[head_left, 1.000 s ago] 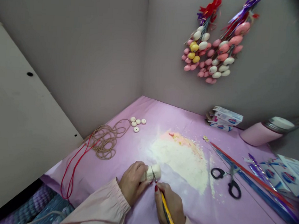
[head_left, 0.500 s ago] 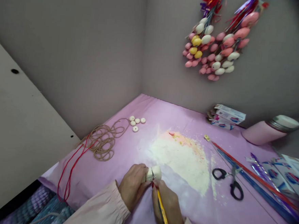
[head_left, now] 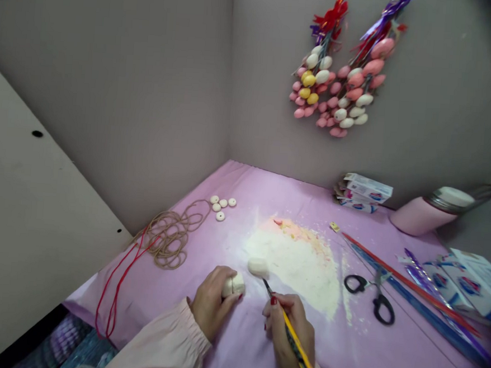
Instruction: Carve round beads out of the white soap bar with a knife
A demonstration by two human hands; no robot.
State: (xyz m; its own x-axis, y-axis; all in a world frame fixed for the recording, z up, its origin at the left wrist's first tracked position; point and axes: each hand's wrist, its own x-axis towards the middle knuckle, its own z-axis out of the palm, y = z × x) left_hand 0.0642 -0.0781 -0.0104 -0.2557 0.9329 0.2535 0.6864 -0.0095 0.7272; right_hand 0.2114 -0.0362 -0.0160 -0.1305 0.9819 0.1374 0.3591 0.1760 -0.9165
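Note:
My left hand (head_left: 215, 298) is closed around a pale white block (head_left: 233, 285) that looks like soap, with a cut line across its face. Just beyond it, a separate rounded white piece (head_left: 258, 267) lies at the edge of the shavings. My right hand (head_left: 290, 327) grips a yellow-handled craft knife (head_left: 298, 353). The knife's dark, thin tip points up and left, close below the loose piece and apart from the block in my left hand. A spread of white shavings (head_left: 294, 266), pinkish along its far side, covers the middle of the cloth.
Several white beads (head_left: 220, 216) lie left of the shavings, near tangled brown cord (head_left: 168, 234) and red string (head_left: 116, 287). Black-handled scissors (head_left: 382, 308), ribbons (head_left: 415, 283), small boxes (head_left: 367, 188) and a pink bottle (head_left: 420, 213) are on the right. Bead-like clusters (head_left: 353, 90) hang on the wall.
The white block has come apart: one piece now lies loose on the cloth. My left hand has shifted slightly left with the other piece; my right hand has drawn the knife away to the right.

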